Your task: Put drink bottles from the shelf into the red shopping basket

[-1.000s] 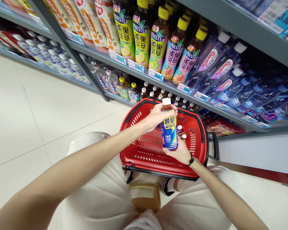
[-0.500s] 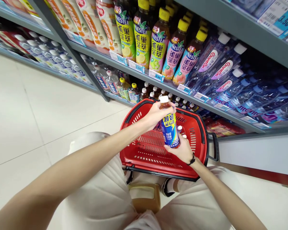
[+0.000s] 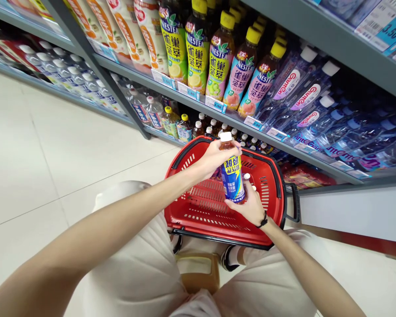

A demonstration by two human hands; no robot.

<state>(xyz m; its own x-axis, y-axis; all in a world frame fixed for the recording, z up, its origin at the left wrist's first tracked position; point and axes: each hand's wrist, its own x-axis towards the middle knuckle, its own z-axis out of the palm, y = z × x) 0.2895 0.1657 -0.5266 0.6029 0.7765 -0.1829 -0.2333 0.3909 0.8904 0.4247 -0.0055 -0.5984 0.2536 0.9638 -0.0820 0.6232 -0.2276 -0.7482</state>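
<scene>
A drink bottle (image 3: 232, 176) with a white cap and a blue and yellow label is held nearly upright over the red shopping basket (image 3: 185, 207). My left hand (image 3: 217, 157) is closed around its upper part, just below the cap. Lower down, my right hand (image 3: 251, 204), with a dark band at the wrist, grips the bottle near its base. Behind the right fingers, a white-capped bottle (image 3: 247, 177) shows inside the basket, mostly hidden.
Ahead stands a shelf with Nestea bottles (image 3: 218, 57), Ganten water bottles (image 3: 288, 83) and price tags. More bottles (image 3: 176, 125) line the lower shelf. The basket's black handle (image 3: 294, 202) sticks out at right. Between my legs is a brownish-yellow stool (image 3: 199, 277).
Both hands keep the same grip on the bottle. The view has shifted very slightly; nothing else visibly differs.
</scene>
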